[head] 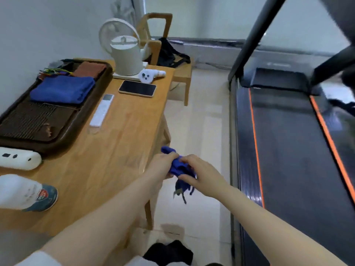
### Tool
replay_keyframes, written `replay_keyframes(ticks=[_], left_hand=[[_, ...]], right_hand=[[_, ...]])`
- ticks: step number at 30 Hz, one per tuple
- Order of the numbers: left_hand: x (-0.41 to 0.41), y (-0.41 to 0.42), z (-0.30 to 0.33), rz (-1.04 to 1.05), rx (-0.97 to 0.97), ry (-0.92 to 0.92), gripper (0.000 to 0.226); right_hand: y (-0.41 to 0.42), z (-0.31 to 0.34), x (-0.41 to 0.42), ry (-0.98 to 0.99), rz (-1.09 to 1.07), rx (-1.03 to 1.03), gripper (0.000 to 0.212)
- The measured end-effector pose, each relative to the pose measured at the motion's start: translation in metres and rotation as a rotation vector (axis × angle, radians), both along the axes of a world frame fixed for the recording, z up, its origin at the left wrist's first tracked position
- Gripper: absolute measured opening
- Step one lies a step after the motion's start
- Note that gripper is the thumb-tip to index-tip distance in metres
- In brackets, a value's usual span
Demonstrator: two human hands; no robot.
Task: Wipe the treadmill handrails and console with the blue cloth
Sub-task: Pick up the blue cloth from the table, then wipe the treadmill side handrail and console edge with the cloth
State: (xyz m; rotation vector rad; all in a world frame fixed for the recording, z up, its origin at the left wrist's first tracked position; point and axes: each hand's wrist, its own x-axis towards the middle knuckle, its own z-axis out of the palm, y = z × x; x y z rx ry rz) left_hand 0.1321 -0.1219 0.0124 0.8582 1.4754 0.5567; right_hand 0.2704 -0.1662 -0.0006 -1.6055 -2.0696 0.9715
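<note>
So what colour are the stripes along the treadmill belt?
Orange. Both stripes run along the edges of the dark treadmill belt, clearest in the head view.

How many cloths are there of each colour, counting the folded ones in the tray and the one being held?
Blue: 2, the bunched blue cloth held by both the left hand and the right hand, and a folded blue cloth in the tray.
Brown: 1, a folded brown cloth.
Total: 3

Cloth [177, 167] is noted as deep blue. Treadmill belt [288, 150] is recorded black, edged with orange stripes [254, 141]. Table [119, 143], at 9 o'clock, is seen honey-brown; tray [57, 137] dark brown.
</note>
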Motion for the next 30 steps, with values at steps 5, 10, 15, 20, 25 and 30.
replay_keyframes(ticks=[5, 10, 15, 20, 25, 30], left_hand=[[0.072, -0.069, -0.005, -0.229, -0.092, -0.129, 0.018], [0.132, -0.165, -0.002, -0.372, -0.063, -0.233, 0.025], [0.166, -0.237, -0.007, -0.659, 0.091, -0.150, 0.044], [0.191, -0.255, -0.012, -0.847, 0.262, -0.211, 0.028], [0.229, -0.221, -0.006, -1.101, 0.308, -0.282, 0.036], [0.270, -0.167, -0.003, -1.343, 0.289, -0.189, 0.019]], right_hand=[[-0.094, 0.000, 0.065, 0.252, -0.380, -0.124, 0.024], [-0.198, -0.004, 0.113, 0.311, -0.735, -0.125, 0.019], [-0.271, 0.001, 0.139, 0.385, -0.947, -0.121, 0.020], [-0.301, 0.017, 0.167, 0.533, -0.944, -0.169, 0.028], [-0.285, 0.039, 0.207, 0.687, -0.834, -0.278, 0.030], [-0.239, 0.057, 0.265, 0.946, -1.039, -0.259, 0.027]])
